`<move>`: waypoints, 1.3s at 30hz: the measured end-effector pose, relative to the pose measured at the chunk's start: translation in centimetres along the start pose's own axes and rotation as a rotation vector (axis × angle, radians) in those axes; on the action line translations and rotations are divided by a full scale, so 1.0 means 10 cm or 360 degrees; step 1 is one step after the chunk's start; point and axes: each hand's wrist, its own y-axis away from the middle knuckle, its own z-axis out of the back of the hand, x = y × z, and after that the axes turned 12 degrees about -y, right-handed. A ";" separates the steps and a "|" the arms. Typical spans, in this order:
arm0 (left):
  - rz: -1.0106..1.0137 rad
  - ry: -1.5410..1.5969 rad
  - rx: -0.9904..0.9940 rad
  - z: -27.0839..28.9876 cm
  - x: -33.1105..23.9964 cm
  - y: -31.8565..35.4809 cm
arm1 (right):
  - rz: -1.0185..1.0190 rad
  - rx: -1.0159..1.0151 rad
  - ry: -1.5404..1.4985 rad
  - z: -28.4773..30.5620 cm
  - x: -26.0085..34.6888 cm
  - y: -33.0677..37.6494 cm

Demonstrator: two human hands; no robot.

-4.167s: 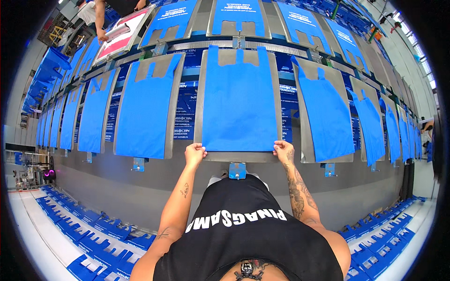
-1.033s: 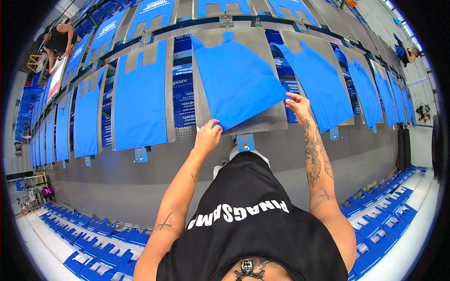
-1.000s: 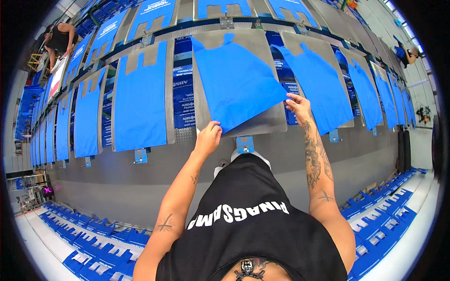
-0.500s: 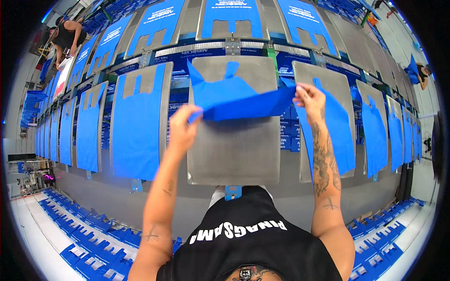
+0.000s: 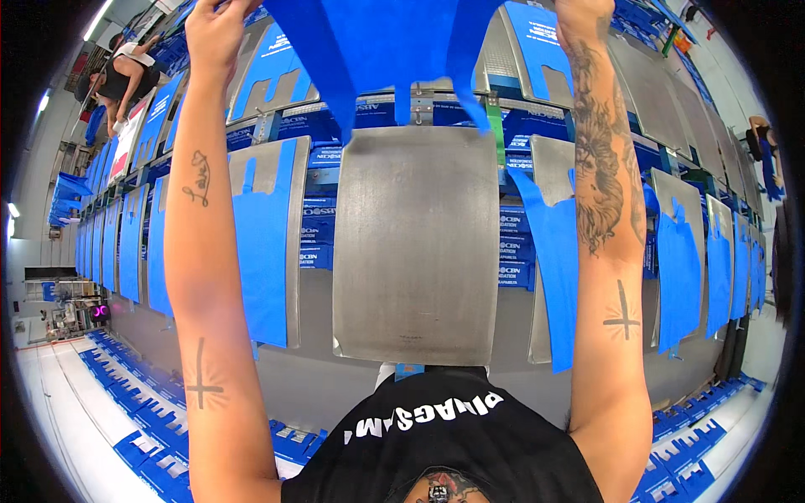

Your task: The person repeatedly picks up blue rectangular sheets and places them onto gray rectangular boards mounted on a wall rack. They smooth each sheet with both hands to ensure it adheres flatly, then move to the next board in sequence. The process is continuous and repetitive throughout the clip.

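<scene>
A blue fabric bag [image 5: 390, 42] with cut-out handles is stretched wide between my raised hands, its handle strips hanging down over the far end of a bare grey metal platen [image 5: 415, 243]. My left hand [image 5: 220, 32] is closed on one corner of the bag at the upper edge of the view. Opposite it, my right hand [image 5: 585, 18] is closed on the other corner; the view's edge cuts off part of both hands. The platen lies directly in front of my body, with nothing on it.
Platens with flat blue bags [image 5: 264, 251] stand in rows on both sides; one bag on the right [image 5: 549, 277] lies crooked under my forearm. Blue printed boxes [image 5: 314, 243] sit beneath. A person in dark clothes [image 5: 126, 75] works at the far left; another person [image 5: 761, 142] is at the far right.
Both hands have risen away from my body, lifting the bag off the platen and spreading it out. The platen's surface is now uncovered.
</scene>
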 end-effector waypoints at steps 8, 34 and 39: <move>0.0466 0.0070 0.0353 0.08 0.08 1.29 | -0.0223 0.0058 0.0570 0.64 0.25 1.36; 0.1916 0.0101 0.0615 0.67 0.25 5.89 | -0.1593 -0.0483 0.1038 1.15 1.12 5.92; 0.1756 -0.0270 0.0688 0.73 0.13 6.04 | -0.1440 -0.0319 0.1317 1.24 1.18 6.14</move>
